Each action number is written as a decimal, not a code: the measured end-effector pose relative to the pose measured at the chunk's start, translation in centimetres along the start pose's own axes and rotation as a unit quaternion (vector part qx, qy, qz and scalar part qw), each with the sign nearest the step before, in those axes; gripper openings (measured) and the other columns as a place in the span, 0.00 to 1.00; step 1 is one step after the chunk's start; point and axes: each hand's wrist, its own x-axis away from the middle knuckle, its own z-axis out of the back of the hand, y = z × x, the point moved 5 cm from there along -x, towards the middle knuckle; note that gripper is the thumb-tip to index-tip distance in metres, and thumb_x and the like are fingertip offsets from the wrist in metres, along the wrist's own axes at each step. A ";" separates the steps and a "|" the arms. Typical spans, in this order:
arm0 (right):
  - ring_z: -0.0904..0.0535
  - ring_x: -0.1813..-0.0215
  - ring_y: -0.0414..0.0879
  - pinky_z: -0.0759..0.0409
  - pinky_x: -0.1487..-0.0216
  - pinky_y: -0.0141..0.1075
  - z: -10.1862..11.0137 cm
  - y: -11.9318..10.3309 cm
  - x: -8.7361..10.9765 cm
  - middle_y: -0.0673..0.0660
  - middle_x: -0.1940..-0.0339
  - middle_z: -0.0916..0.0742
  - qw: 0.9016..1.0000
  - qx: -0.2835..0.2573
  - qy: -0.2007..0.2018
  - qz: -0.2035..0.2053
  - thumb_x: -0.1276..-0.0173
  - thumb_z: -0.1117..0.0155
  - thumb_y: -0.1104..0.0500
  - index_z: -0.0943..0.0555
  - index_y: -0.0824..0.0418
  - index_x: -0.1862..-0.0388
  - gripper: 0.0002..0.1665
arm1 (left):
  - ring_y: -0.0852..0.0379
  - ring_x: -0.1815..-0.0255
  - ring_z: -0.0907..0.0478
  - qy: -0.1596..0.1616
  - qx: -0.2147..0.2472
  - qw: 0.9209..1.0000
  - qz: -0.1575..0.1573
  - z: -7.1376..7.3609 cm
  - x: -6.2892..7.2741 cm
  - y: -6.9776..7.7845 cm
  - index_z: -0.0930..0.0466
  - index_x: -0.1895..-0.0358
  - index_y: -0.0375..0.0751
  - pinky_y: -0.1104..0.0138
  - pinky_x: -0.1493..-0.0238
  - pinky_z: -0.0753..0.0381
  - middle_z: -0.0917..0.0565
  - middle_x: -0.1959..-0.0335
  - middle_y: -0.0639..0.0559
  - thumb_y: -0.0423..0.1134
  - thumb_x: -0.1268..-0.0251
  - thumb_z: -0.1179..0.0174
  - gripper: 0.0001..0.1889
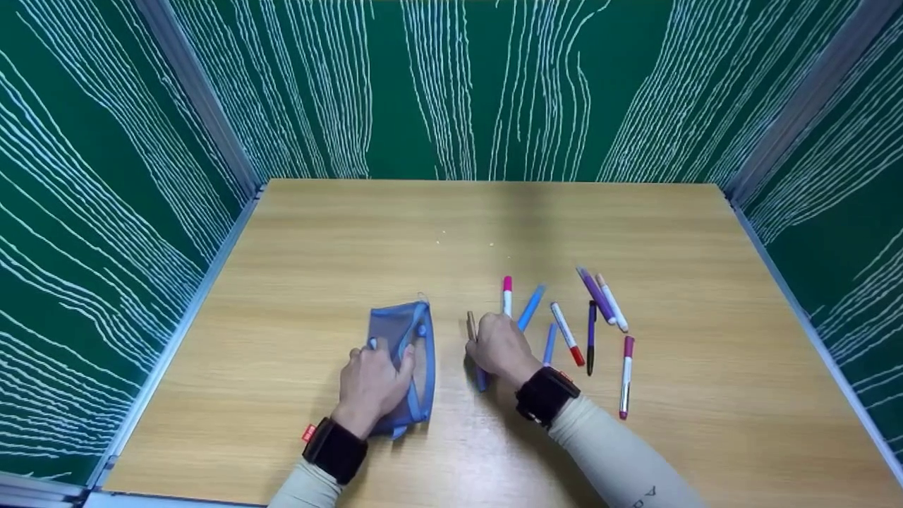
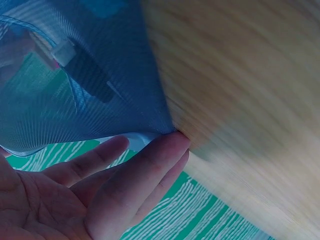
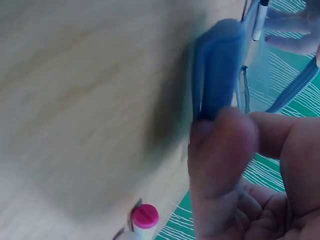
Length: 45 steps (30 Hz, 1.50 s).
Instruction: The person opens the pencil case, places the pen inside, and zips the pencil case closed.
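Observation:
A blue mesh pencil case (image 1: 423,384) lies on the table with its zipped mouth toward the right hand. My left hand (image 1: 372,384) holds it, thumb along the opening and fingers on the mesh; in the left wrist view, a fingertip (image 2: 179,141) presses the case's edge. Dark and pale shapes show through the mesh. Just right of the case, my right hand (image 1: 502,349) pinches a pen with a blue clipped cap (image 3: 220,70) between thumb and fingers. A brownish end (image 1: 471,323) sticks out above this hand in the head view; the fingers hide the middle.
Several markers and pens lie scattered right of the right hand, among them a pink-capped marker (image 1: 507,288), a red-capped marker (image 1: 568,335), a dark pen (image 1: 591,339), a purple marker (image 1: 597,296) and a magenta-ended marker (image 1: 626,377). Green panels with white lines (image 1: 437,92) enclose the table.

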 end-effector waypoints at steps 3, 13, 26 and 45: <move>0.23 0.84 0.45 0.23 0.82 0.36 0.4 -0.1 0.0 0.53 0.85 0.21 1.000 -0.005 0.006 0.001 0.41 0.32 0.63 0.26 0.57 0.87 0.18 | 0.38 0.60 0.19 0.000 -0.001 1.000 0.000 0.0 0.0 0.0 0.20 0.49 0.28 0.48 0.67 0.17 0.15 0.60 0.34 0.62 0.24 0.55 0.34; 0.28 0.90 0.39 0.27 0.88 0.34 1.5 -0.6 0.0 0.47 0.92 0.23 0.998 -0.053 0.029 0.013 0.31 0.31 0.58 0.24 0.56 0.90 0.25 | 0.38 0.59 0.19 -0.003 -0.003 1.000 0.003 -0.1 -0.1 -0.1 0.20 0.47 0.28 0.48 0.66 0.17 0.15 0.59 0.33 0.62 0.23 0.56 0.35; 0.21 0.86 0.39 0.22 0.84 0.34 1.5 -2.8 0.6 0.48 0.85 0.15 0.986 -0.164 -0.010 0.005 0.30 0.30 0.58 0.12 0.60 0.76 0.13 | 0.38 0.58 0.19 -0.008 0.000 1.000 0.004 -0.2 -0.1 -0.1 0.21 0.47 0.28 0.48 0.65 0.17 0.15 0.58 0.32 0.61 0.23 0.56 0.34; 0.16 0.83 0.46 0.16 0.80 0.39 -4.0 -5.8 1.0 0.56 0.83 0.15 0.960 -0.253 -0.109 -0.042 0.29 0.31 0.62 0.13 0.63 0.75 0.13 | 0.40 0.63 0.20 0.000 0.010 1.000 0.004 -0.1 -0.1 -0.3 0.21 0.53 0.30 0.51 0.68 0.18 0.16 0.64 0.35 0.59 0.23 0.55 0.31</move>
